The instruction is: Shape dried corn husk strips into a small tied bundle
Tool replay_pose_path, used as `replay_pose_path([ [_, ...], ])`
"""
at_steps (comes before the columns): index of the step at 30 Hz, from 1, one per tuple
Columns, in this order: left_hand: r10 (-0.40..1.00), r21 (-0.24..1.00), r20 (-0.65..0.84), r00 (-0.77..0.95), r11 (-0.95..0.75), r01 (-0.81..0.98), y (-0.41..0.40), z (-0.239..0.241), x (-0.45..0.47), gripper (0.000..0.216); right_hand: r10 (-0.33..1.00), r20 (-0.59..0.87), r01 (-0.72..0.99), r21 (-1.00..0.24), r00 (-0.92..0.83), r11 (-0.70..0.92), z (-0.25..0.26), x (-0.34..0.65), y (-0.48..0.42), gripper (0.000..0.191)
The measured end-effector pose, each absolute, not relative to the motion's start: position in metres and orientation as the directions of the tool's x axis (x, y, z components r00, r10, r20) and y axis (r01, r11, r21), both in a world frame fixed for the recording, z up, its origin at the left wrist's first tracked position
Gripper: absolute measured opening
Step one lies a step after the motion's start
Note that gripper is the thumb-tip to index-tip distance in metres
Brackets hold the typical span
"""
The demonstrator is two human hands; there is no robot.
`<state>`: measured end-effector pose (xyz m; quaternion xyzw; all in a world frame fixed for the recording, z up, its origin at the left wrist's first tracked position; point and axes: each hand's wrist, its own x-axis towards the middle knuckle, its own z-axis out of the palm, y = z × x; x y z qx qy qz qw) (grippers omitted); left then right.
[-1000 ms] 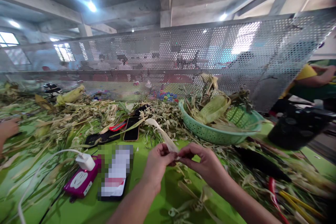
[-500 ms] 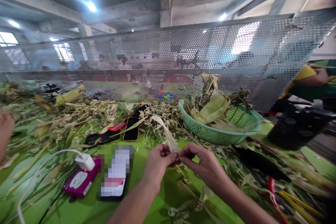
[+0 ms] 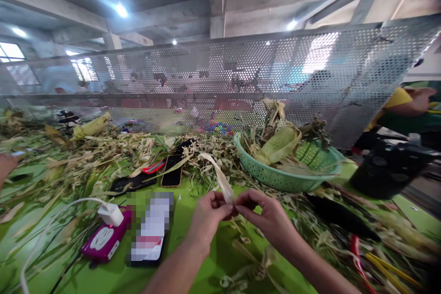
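Observation:
A pale, dry corn husk strip [image 3: 223, 183] rises from between my two hands, its curled tip leaning to the upper left. My left hand [image 3: 212, 213] is closed on the strip's lower end. Right beside it, my right hand [image 3: 257, 206] pinches at the same end, fingertips almost touching those of the left. What exactly lies between the fingertips is partly hidden. Under my hands, loose husk scraps [image 3: 255, 262] lie on the green tabletop [image 3: 193, 271].
A green plastic basket [image 3: 289, 179] holds corn husks. A phone [image 3: 149, 227], a purple power strip [image 3: 105, 239] with a white charger [image 3: 110, 215], and another phone [image 3: 172, 171] lie leftward. At right stands a black bucket [image 3: 386, 170]. Another person's hand [image 3: 7, 165] shows at far left.
My hands keep nearly the same pinch on the husk strip, with only slight finger movement. The other person's hand at far left has shifted outward, and a small white item shows beside it.

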<state>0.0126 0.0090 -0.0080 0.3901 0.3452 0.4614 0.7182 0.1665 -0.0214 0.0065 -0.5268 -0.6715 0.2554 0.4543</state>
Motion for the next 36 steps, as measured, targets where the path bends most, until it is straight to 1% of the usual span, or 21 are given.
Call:
replay_pose_path([
  [2,0.93,0.887,-0.146,0.337,0.275,-0.372,0.009,-0.009,0.011,0.032,0.919,0.391,0.467,-0.803,-0.057,0.371,0.006,0.167,-0.021,0.007],
  [6,0.928,0.899,-0.15,0.342,0.272,-0.344,0.011,-0.012,0.009,0.026,0.894,0.437,0.526,-0.738,-0.105,0.422,0.006,0.168,-0.021,0.005],
  [9,0.931,0.9,-0.158,0.328,0.273,-0.34,0.012,-0.013,0.008,0.026,0.89,0.433,0.565,-0.702,-0.145,0.433,0.008,0.169,-0.022,0.004],
  [13,0.94,0.885,-0.151,0.306,0.266,-0.382,0.012,-0.012,0.009,0.028,0.889,0.412,0.588,-0.675,-0.201,0.446,0.01,0.169,-0.022,0.006],
  [17,0.945,0.886,-0.136,0.298,0.25,-0.39,0.011,-0.011,0.01,0.031,0.912,0.364,0.618,-0.677,-0.19,0.399,0.009,0.169,-0.022,0.008],
  [20,0.939,0.895,-0.131,0.317,0.25,-0.369,0.011,-0.013,0.011,0.033,0.935,0.322,0.62,-0.707,-0.145,0.34,0.005,0.169,-0.02,0.007],
  [24,0.937,0.889,-0.116,0.33,0.246,-0.387,0.011,-0.014,0.013,0.036,0.957,0.279,0.564,-0.778,-0.084,0.277,-0.003,0.169,-0.017,0.004],
  [30,0.94,0.881,-0.121,0.318,0.249,-0.402,0.01,-0.013,0.015,0.036,0.954,0.292,0.449,-0.844,-0.072,0.292,-0.001,0.167,-0.018,0.003],
  [36,0.928,0.898,-0.085,0.363,0.229,-0.375,0.005,-0.008,0.014,0.03,0.965,0.258,0.324,-0.91,-0.043,0.258,0.002,0.17,-0.019,0.007],
])
